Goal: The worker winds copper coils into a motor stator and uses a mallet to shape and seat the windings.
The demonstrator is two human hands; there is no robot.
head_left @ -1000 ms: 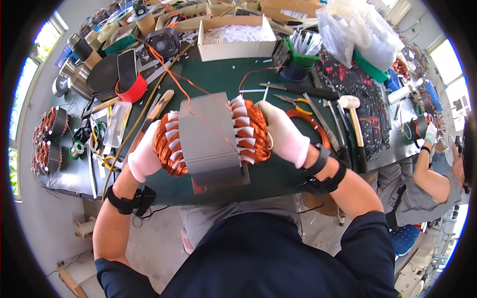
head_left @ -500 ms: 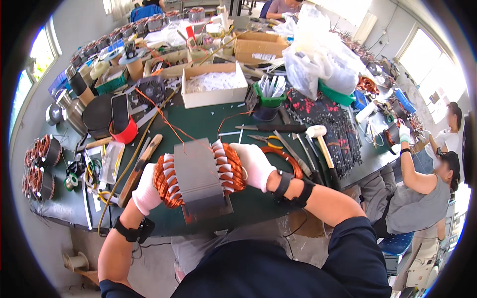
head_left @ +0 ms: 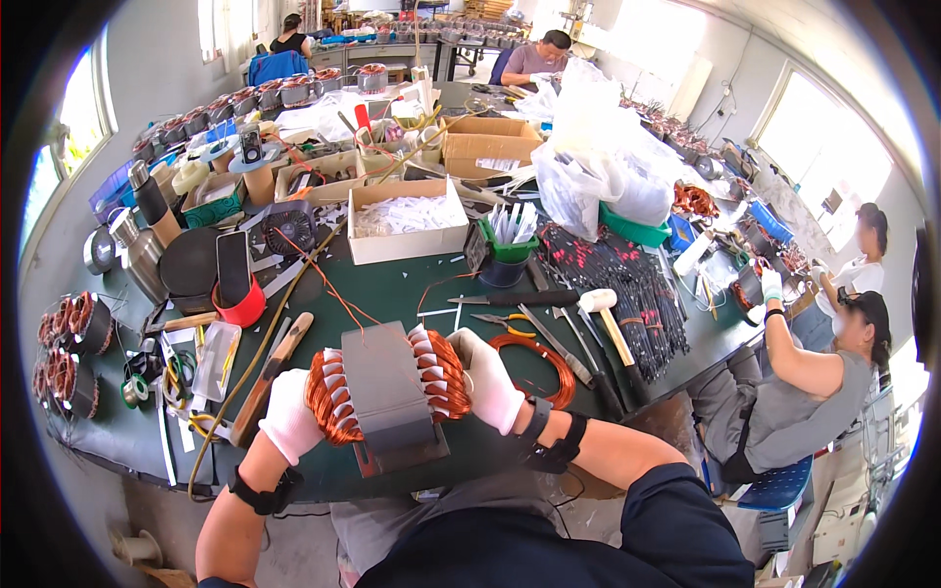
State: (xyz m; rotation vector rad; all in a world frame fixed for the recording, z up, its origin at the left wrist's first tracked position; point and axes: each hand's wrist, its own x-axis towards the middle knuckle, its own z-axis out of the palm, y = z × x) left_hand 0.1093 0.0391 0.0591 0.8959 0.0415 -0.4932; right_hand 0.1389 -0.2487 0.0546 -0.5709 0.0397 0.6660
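A motor stator (head_left: 387,377) with a grey core lies on its side at the table's near edge, on a small flat dark plate (head_left: 402,459). Copper windings bulge from both ends, with white insulating slips between the coils. My left hand (head_left: 292,416), in a white glove, grips the left winding end. The right winding end is held by my right hand (head_left: 487,377), also gloved, its fingers partly hidden behind the copper. A thin copper wire (head_left: 338,299) runs from behind the stator toward the back. Beside my right hand lies a coil of copper wire (head_left: 559,367).
Pliers (head_left: 505,318), a file (head_left: 520,297) and a white-headed mallet (head_left: 613,318) lie to the right. A wooden stick (head_left: 274,377) is left. Behind stands a carton of white slips (head_left: 407,245). Other stators (head_left: 74,382) sit far left. A co-worker (head_left: 809,363) sits at right.
The view has tilted up, so the table and stator appear lower and more of the room's back shows. Both hands keep their hold on the stator, which looks nearly still against the table.
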